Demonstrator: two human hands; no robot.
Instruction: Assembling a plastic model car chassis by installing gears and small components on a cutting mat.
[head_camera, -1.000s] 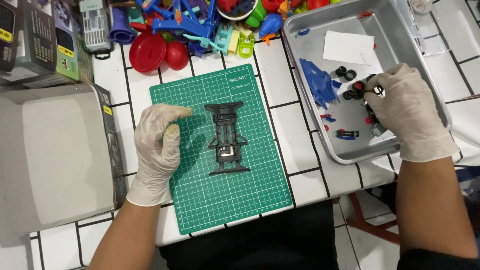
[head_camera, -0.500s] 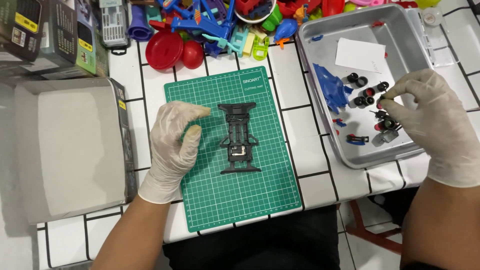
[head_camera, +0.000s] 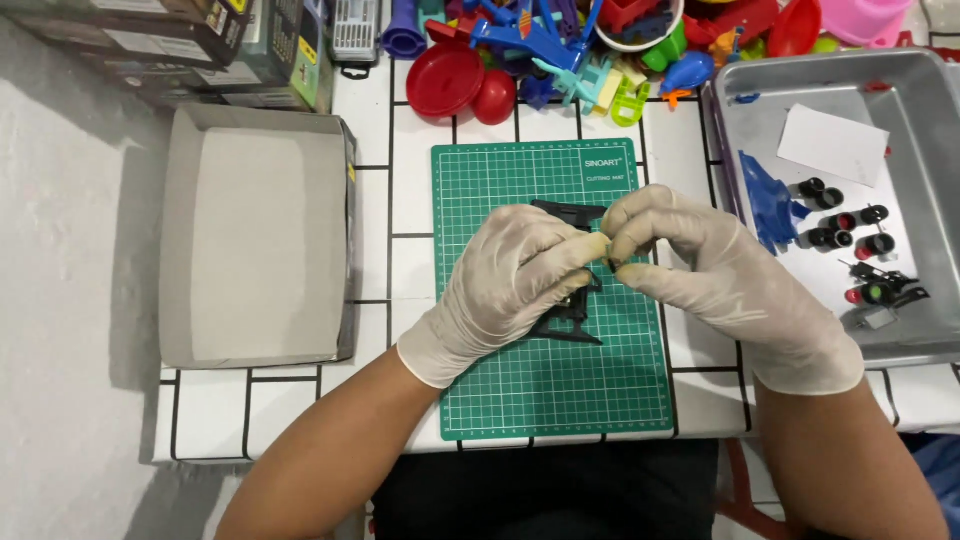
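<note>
Left hand (head_camera: 515, 285) pressing black chassis (head_camera: 568, 318), right hand (head_camera: 700, 270) fingertips pinched beside it, contents hidden

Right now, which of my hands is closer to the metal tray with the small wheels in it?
Right. Your right hand is over the green cutting mat, just beside the metal tray; your left hand is farther away, on the black chassis.

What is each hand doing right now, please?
Left hand: resting on the black frame, fingertips pinched.
Right hand: fingertips pinched against the left's; anything held cannot be told.
</note>
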